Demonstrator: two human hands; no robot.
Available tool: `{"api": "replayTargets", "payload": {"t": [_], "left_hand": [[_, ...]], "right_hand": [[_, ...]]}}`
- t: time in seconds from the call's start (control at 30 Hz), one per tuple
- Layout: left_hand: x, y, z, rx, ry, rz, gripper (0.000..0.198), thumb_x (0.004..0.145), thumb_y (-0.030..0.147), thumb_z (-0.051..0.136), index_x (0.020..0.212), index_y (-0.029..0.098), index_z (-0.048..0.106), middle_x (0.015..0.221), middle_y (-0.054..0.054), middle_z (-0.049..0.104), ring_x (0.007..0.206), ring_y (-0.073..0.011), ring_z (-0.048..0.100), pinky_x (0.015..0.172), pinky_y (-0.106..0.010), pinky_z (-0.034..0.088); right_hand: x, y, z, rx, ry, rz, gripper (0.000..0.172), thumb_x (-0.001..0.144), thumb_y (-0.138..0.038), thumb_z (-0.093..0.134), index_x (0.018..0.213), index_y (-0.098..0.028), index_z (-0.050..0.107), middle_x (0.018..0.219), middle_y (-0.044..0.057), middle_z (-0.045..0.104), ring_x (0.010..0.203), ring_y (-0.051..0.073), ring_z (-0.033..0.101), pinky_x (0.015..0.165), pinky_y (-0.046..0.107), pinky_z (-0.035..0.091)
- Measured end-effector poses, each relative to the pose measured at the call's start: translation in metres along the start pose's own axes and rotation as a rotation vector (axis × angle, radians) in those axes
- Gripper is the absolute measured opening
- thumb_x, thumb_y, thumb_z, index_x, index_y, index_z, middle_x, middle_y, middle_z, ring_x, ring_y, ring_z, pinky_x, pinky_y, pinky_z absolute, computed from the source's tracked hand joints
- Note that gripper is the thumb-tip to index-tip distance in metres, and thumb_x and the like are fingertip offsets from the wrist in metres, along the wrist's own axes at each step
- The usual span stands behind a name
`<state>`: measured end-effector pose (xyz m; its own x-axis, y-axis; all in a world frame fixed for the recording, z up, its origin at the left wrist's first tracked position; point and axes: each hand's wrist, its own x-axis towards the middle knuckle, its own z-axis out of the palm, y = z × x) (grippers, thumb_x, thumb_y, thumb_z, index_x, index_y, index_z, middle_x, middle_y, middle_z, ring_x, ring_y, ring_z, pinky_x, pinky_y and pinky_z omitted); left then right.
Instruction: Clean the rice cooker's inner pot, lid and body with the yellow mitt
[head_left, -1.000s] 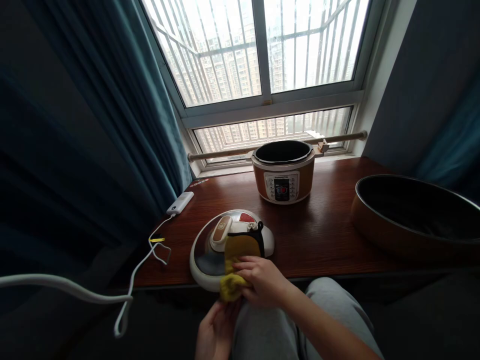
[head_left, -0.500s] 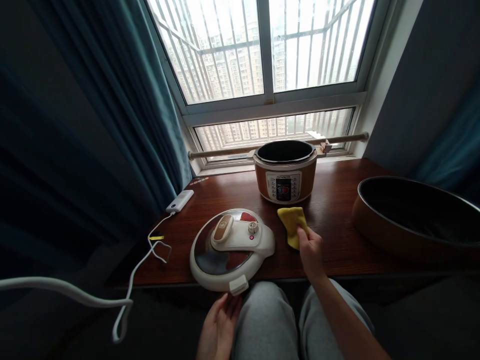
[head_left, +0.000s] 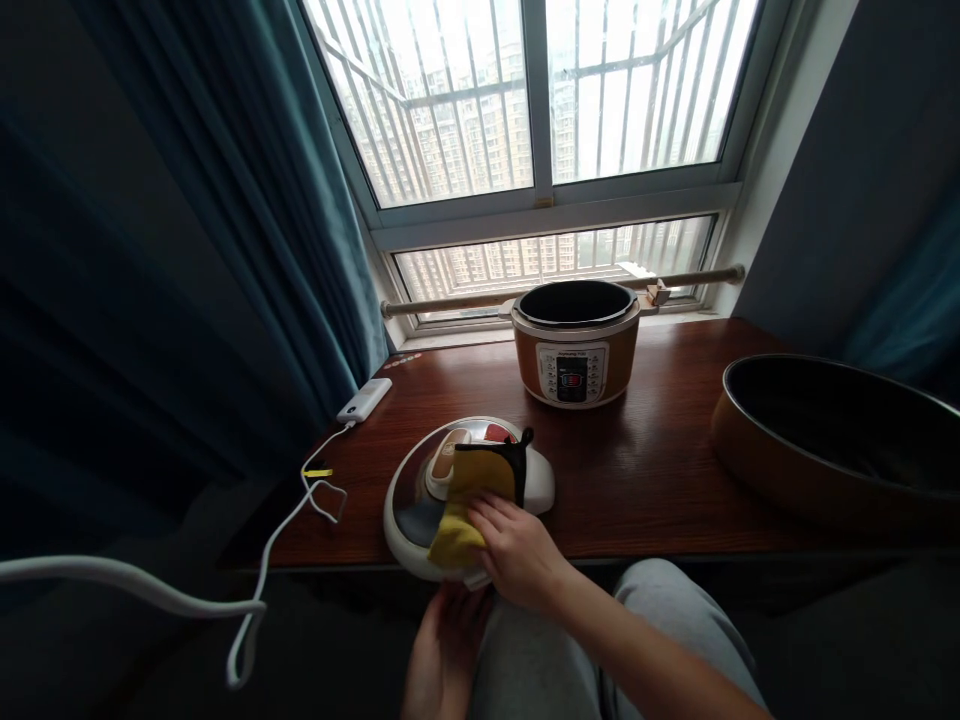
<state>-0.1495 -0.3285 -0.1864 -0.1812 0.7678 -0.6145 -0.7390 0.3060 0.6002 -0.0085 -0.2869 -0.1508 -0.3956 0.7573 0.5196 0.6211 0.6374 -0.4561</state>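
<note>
A cream pressure cooker lid (head_left: pixel 409 500) with a brown-topped handle lies near the table's front edge, its rim slightly past the edge. My right hand (head_left: pixel 514 545) presses a yellow cloth (head_left: pixel 487 475) with dark edging and a small loop onto the top of this lid. The cloth covers the lid's valve area and part of its handle. Below the near rim, my left hand (head_left: pixel 446 640) holds the lid from underneath at its small white side tab; its fingertips are in shadow and partly hidden.
The brown cooker body (head_left: pixel 536 370) stands by the window with its control panel facing me. A large dark-lined pan (head_left: pixel 739 450) sits at the right. A white power bank (head_left: pixel 365 400) with a white cable (head_left: pixel 281 530) lies at the left near the blue curtain (head_left: pixel 247 200).
My right hand has brought the yellow cloth left from beside the lid onto its top, with the cloth now spread out. My left hand stays at the near rim.
</note>
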Motion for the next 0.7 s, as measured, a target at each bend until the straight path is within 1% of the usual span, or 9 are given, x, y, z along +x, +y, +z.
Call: {"api": "replayTargets", "payload": {"t": [0.07, 0.13, 0.23, 0.33, 0.43, 0.53, 0.57, 0.63, 0.7], "left_hand": [[0.000, 0.000, 0.001, -0.004, 0.003, -0.029, 0.016, 0.081, 0.013, 0.049, 0.071, 0.016, 0.060, 0.066, -0.003, 0.065, 0.067, -0.0201, 0.067, 0.070, -0.037, 0.054], [-0.002, 0.000, 0.002, -0.015, -0.037, -0.062, 0.017, 0.082, 0.013, 0.048, 0.072, 0.015, 0.062, 0.071, -0.005, 0.067, 0.073, -0.0220, 0.068, 0.073, -0.039, 0.054], [-0.005, 0.001, 0.000, -0.030, -0.108, -0.059, 0.019, 0.081, 0.010, 0.047, 0.075, 0.013, 0.065, 0.083, -0.009, 0.070, 0.083, -0.0239, 0.068, 0.083, -0.042, 0.052], [-0.009, 0.002, 0.000, -0.041, -0.104, -0.054, 0.022, 0.079, 0.007, 0.046, 0.072, 0.013, 0.066, 0.083, -0.010, 0.071, 0.084, -0.0244, 0.068, 0.087, -0.044, 0.050], [-0.011, 0.003, 0.002, -0.045, -0.095, -0.064, 0.024, 0.077, 0.006, 0.045, 0.070, 0.013, 0.067, 0.081, -0.009, 0.071, 0.082, -0.0233, 0.068, 0.087, -0.043, 0.051], [-0.008, 0.001, 0.000, -0.056, -0.092, -0.073, 0.025, 0.076, 0.004, 0.045, 0.068, 0.014, 0.067, 0.080, -0.009, 0.071, 0.079, -0.0222, 0.068, 0.083, -0.040, 0.053], [-0.006, 0.000, -0.003, -0.058, -0.097, -0.071, 0.024, 0.075, 0.003, 0.046, 0.069, 0.013, 0.067, 0.080, -0.008, 0.071, 0.079, -0.0219, 0.068, 0.082, -0.039, 0.053], [0.000, -0.004, -0.010, -0.041, -0.108, -0.050, 0.021, 0.074, 0.001, 0.049, 0.072, 0.013, 0.066, 0.082, -0.008, 0.070, 0.083, -0.0218, 0.067, 0.084, -0.038, 0.052], [0.003, -0.009, -0.018, 0.036, -0.087, 0.026, 0.018, 0.073, 0.002, 0.052, 0.078, 0.014, 0.065, 0.087, -0.008, 0.068, 0.094, -0.0233, 0.064, 0.091, -0.040, 0.048]], "right_hand": [[0.015, 0.001, 0.012, -0.074, 0.053, 0.039, 0.047, 0.088, -0.030, 0.042, 0.128, -0.005, 0.048, 0.133, 0.017, 0.048, 0.127, 0.026, 0.038, 0.107, 0.041, 0.032], [0.032, 0.004, 0.021, -0.138, 0.084, 0.117, 0.047, 0.087, -0.028, 0.043, 0.125, -0.001, 0.050, 0.130, 0.022, 0.049, 0.125, 0.029, 0.041, 0.106, 0.043, 0.033], [0.054, 0.010, 0.024, -0.182, 0.051, 0.179, 0.044, 0.084, -0.022, 0.044, 0.120, 0.000, 0.053, 0.125, 0.022, 0.053, 0.121, 0.030, 0.044, 0.104, 0.042, 0.034], [0.065, 0.012, 0.022, -0.183, 0.025, 0.235, 0.042, 0.081, -0.014, 0.042, 0.119, 0.002, 0.052, 0.124, 0.022, 0.053, 0.122, 0.028, 0.043, 0.102, 0.038, 0.036], [0.063, 0.008, 0.019, -0.187, -0.015, 0.283, 0.044, 0.079, -0.009, 0.042, 0.119, 0.005, 0.051, 0.124, 0.025, 0.051, 0.123, 0.029, 0.041, 0.101, 0.037, 0.037], [0.052, 0.003, 0.009, -0.172, -0.046, 0.236, 0.041, 0.077, -0.011, 0.045, 0.114, 0.001, 0.055, 0.123, 0.023, 0.053, 0.121, 0.028, 0.043, 0.100, 0.034, 0.037], [0.047, 0.002, 0.005, -0.152, -0.054, 0.212, 0.037, 0.076, -0.012, 0.046, 0.110, -0.002, 0.058, 0.120, 0.020, 0.056, 0.118, 0.026, 0.046, 0.099, 0.033, 0.038], [0.038, 0.000, -0.004, -0.099, -0.091, 0.189, 0.025, 0.075, -0.015, 0.048, 0.094, -0.010, 0.064, 0.103, 0.013, 0.065, 0.104, 0.023, 0.055, 0.091, 0.029, 0.043], [0.031, -0.002, -0.008, -0.055, -0.128, 0.192, 0.015, 0.075, -0.020, 0.050, 0.079, -0.015, 0.064, 0.086, 0.007, 0.067, 0.089, 0.020, 0.059, 0.082, 0.027, 0.046]]}}
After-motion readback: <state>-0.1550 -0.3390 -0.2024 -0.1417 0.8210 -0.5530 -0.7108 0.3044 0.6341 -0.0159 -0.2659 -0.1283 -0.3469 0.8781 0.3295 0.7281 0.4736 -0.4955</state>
